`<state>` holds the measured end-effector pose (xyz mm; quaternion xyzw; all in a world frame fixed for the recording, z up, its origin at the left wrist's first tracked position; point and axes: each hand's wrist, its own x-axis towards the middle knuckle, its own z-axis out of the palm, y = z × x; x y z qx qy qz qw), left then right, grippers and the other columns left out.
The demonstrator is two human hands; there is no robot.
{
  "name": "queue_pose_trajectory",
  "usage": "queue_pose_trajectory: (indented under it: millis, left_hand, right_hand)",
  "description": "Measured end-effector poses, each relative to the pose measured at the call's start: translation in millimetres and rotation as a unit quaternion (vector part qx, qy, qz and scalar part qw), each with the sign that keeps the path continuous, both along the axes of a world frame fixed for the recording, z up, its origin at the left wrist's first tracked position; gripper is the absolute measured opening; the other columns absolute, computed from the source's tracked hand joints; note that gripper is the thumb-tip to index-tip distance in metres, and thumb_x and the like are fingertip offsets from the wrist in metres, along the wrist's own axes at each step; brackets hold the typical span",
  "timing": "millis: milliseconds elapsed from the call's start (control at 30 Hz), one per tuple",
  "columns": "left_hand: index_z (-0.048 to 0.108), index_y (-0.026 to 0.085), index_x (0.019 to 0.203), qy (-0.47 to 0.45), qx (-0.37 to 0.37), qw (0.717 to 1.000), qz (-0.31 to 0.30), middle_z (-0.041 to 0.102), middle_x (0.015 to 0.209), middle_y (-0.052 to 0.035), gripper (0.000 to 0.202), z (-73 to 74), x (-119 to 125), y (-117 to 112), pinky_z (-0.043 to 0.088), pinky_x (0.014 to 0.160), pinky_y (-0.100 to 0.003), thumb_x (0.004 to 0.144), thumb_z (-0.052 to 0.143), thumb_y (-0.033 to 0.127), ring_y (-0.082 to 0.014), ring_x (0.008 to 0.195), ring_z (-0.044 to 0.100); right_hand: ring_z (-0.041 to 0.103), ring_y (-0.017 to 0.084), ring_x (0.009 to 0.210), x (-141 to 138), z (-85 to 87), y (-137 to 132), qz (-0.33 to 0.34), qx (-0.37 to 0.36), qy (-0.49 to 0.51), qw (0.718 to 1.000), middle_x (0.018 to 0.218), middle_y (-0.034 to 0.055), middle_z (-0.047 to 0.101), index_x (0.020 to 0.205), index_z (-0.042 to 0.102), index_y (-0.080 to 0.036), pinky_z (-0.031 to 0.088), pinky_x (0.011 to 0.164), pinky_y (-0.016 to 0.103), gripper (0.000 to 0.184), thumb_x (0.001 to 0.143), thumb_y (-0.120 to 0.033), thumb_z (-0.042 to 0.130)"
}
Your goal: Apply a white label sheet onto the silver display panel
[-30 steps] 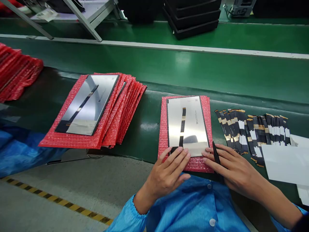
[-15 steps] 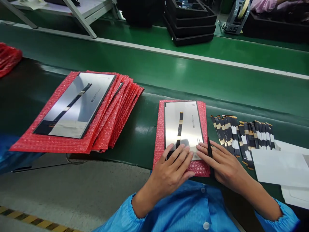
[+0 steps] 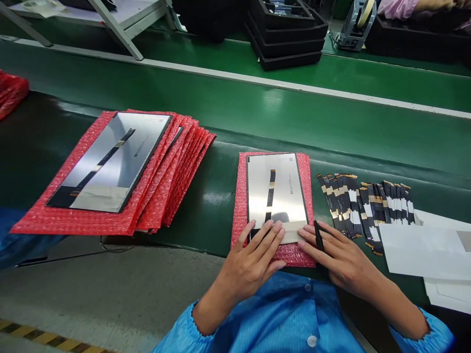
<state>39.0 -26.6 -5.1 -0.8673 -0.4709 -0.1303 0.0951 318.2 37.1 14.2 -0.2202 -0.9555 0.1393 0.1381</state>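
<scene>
A flat silver rectangular display panel (image 3: 283,189) with a thin black and gold ribbon cable (image 3: 270,195) running down its middle lies face down on a red bubble-wrap sheet (image 3: 241,206), which rests on the dark green desk (image 3: 221,196). All places below are told from this panel.

The left hand (image 3: 253,257) lies at the panel's near edge, towards its left corner, fingers stretched out flat and close together, the fingertips (image 3: 274,228) pressing on the panel's lower strip just beside the foot of the ribbon cable. It grips nothing. The right hand (image 3: 336,255) lies at the near right corner, also spread nearly flat, its fingertips (image 3: 303,240) touching the panel's near edge; a slim black pointed tool (image 3: 318,236) is tucked between its fingers, the tip pointing away from the person. The two hands sit just beside each other, not touching.

Right of the panel, near but apart from it, a fanned row of loose black and gold flex cables (image 3: 364,206) lies on the desk, and beyond them white paper sheets (image 3: 427,250). Well to the left lies a fanned stack of red bubble-wrap sheets (image 3: 172,181) with another silver panel (image 3: 114,159) on top. Beyond the panel, across the green conveyor belt (image 3: 257,103), stand stacked black trays (image 3: 287,34).
</scene>
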Motion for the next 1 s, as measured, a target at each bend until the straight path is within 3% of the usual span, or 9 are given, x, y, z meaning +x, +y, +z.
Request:
queue_pose_trajectory:
  millis: [100, 200, 400, 567, 800, 1000]
  left_hand:
    - [0.046, 0.02, 0.146, 0.007, -0.003, 1.0, -0.007, 0.046, 0.155, -0.0001, 0.06, -0.6, -2, -1, 0.01, 0.131, -0.044, 0.098, 0.043, 0.056, -0.0181, 0.144, 0.045]
    - [0.044, 0.022, 0.147, 0.007, -0.004, 1.0, -0.022, 0.047, 0.154, 0.0006, 0.059, -0.2, -7, -3, 0.01, 0.131, -0.043, 0.098, 0.043, 0.056, -0.0171, 0.145, 0.043]
    - [0.048, 0.025, 0.144, 0.003, 0.004, 1.0, -0.024, 0.051, 0.152, 0.0028, 0.054, -2.4, -12, -5, 0.021, 0.128, -0.043, 0.098, 0.046, 0.053, -0.0179, 0.142, 0.047]
    - [0.049, 0.023, 0.143, 0.015, 0.01, 1.0, -0.022, 0.052, 0.151, -0.0002, 0.057, -1.7, -8, -5, 0.028, 0.125, -0.044, 0.097, 0.045, 0.056, -0.0201, 0.141, 0.048]
    - [0.047, 0.029, 0.145, 0.026, 0.022, 0.998, -0.045, 0.057, 0.147, -0.0036, 0.058, 4.3, 2, -2, 0.033, 0.121, -0.046, 0.095, 0.047, 0.059, -0.0208, 0.141, 0.049]
    - [0.048, 0.031, 0.144, 0.044, 0.02, 0.998, -0.035, 0.057, 0.147, -0.0006, 0.057, 3.3, 2, -1, 0.043, 0.116, -0.045, 0.095, 0.043, 0.062, -0.0202, 0.141, 0.049]
  right_hand:
    - [0.052, 0.026, 0.139, -2, -0.2, -2, 0.009, 0.004, 0.014, 1.0, 0.151, 0.004, 0.051, 0.158, 0.026, -0.028, 0.031, 0.123, 0.047, 0.087, 0.079, 0.002, 0.047]
    - [0.054, 0.025, 0.138, -3, -0.8, -2, 0.0, 0.0, 0.024, 1.0, 0.15, 0.0033, 0.052, 0.157, 0.027, -0.029, 0.031, 0.123, 0.045, 0.087, 0.079, 0.001, 0.048]
    - [0.051, 0.025, 0.141, 0, -3.8, -2, 0.008, 0.026, 0.005, 1.0, 0.151, 0.0056, 0.051, 0.159, 0.022, -0.026, 0.031, 0.123, 0.048, 0.085, 0.082, 0.0, 0.046]
    - [0.049, 0.024, 0.142, 1, -6.2, -4, -0.003, 0.029, 0.009, 1.0, 0.152, 0.0047, 0.05, 0.16, 0.019, -0.026, 0.033, 0.123, 0.047, 0.085, 0.083, 0.001, 0.045]
    - [0.046, 0.025, 0.144, 3, -11.5, -5, -0.001, 0.027, 0.012, 1.0, 0.156, 0.0043, 0.045, 0.159, 0.022, -0.023, 0.036, 0.122, 0.046, 0.082, 0.084, 0.0, 0.046]
    - [0.047, 0.026, 0.144, 2, -15.0, -5, -0.031, 0.028, 0.021, 0.999, 0.157, 0.0036, 0.044, 0.159, 0.024, -0.026, 0.037, 0.121, 0.045, 0.081, 0.085, -0.001, 0.046]
